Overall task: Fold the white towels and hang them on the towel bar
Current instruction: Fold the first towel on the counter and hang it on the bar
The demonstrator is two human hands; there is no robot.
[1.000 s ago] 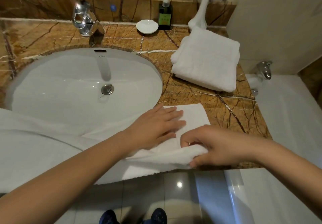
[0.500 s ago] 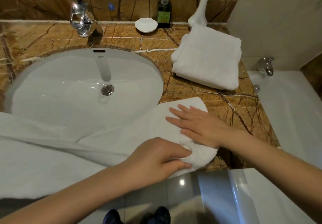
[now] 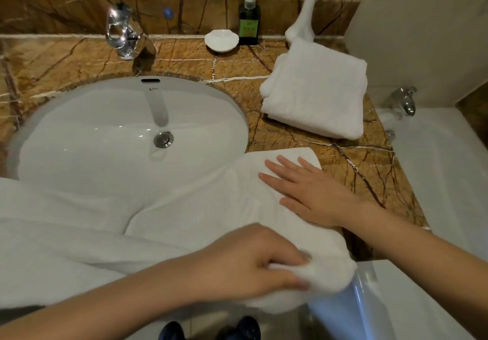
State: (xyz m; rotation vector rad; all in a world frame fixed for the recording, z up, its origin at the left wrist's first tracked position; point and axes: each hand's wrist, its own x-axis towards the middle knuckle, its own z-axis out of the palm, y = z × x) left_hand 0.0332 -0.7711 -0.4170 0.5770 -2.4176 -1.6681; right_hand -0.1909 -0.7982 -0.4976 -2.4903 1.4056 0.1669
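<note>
The brown marble worktop (image 3: 66,59) carries everything, with the white sink (image 3: 105,141) set into it. The white towel (image 3: 184,215) lies open across the sink's near rim. It runs past the sink's left side and onto the marble at its near right. Right of the sink, towards the back, the folded towel (image 3: 317,94) sits in a thick stack. My right hand (image 3: 314,194) lies flat on the open towel just right of the sink, fingers straight and spread, pressing down. My left hand (image 3: 250,263), a little blurred, is on the near side of the sink, its fingers and thumb curled round a bunched end of that same towel. Behind the sink stands the chrome tap (image 3: 124,33). Back right of the sink stand a white vase (image 3: 303,17), a soap bottle (image 3: 249,22) and a small white dish (image 3: 221,39).
</note>
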